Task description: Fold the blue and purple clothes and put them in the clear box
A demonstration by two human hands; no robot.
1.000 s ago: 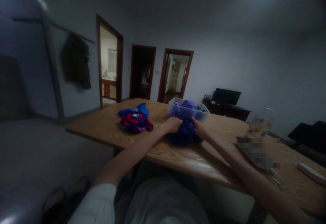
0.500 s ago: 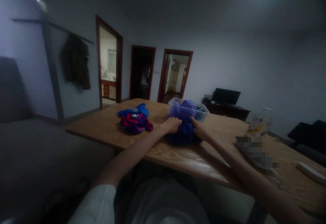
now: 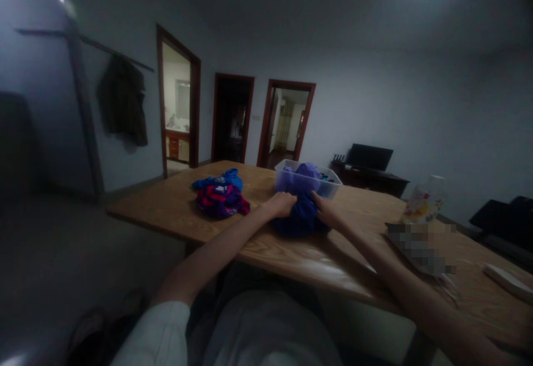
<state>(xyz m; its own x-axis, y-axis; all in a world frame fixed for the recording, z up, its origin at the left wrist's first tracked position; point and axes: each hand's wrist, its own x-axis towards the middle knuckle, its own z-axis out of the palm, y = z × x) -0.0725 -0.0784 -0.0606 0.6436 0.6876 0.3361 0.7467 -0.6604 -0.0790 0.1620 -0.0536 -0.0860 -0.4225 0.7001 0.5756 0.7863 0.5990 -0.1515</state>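
Note:
A dark blue cloth (image 3: 303,219) lies bunched on the wooden table (image 3: 258,244). My left hand (image 3: 283,204) is closed on its left side, and my right hand (image 3: 322,208) grips its upper right part. Just behind the cloth stands a clear plastic bin (image 3: 331,190) holding purple cloth (image 3: 308,170) and some darker items. To the left on the table lie a crumpled purple and red cloth (image 3: 220,200) and, behind it, a bright blue cloth (image 3: 228,179).
On the table's right side are a clear jug (image 3: 425,202) with a printed pattern, a flat item (image 3: 416,246) partly pixelated, and a white elongated object (image 3: 508,281). Beyond the table, a screen (image 3: 370,157) stands on a dark cabinet.

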